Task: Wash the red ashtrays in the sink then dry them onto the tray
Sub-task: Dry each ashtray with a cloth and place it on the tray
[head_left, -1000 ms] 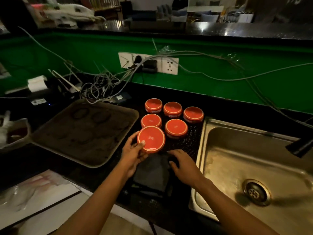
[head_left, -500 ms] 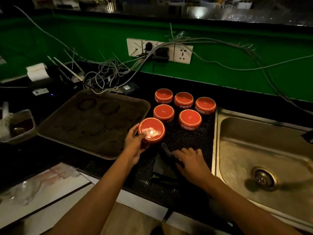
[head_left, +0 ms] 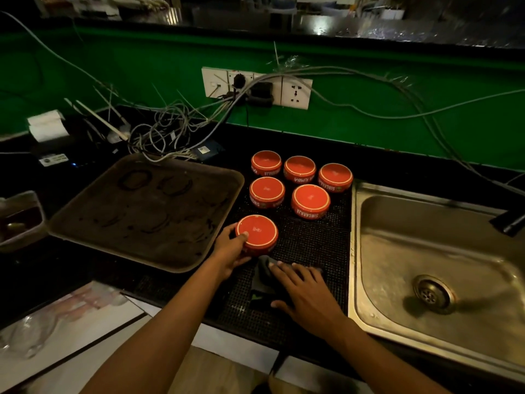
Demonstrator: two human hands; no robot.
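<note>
Near the front-left corner of the black mesh mat (head_left: pixel 312 245), just beside the tray (head_left: pixel 142 211), one red ashtray (head_left: pixel 257 234) sits base-up, clasped at its side wall by the left hand (head_left: pixel 230 248). Judged rigid, glazed, probably slippery when wet and breakable; a grip around the wall is advised. A dark cloth (head_left: pixel 265 277) is pressed under the flat, straight-fingered right hand (head_left: pixel 306 294). Five more ashtrays (head_left: pixel 310 201) stand toward the mat's back edge, beside the sink (head_left: pixel 426 251).

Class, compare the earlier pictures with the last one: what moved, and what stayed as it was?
The left hand lowered its tilted ashtray flat onto the mat, base up. The right hand spread flat over the dark cloth. The other five ashtrays and the tray stayed put.
</note>
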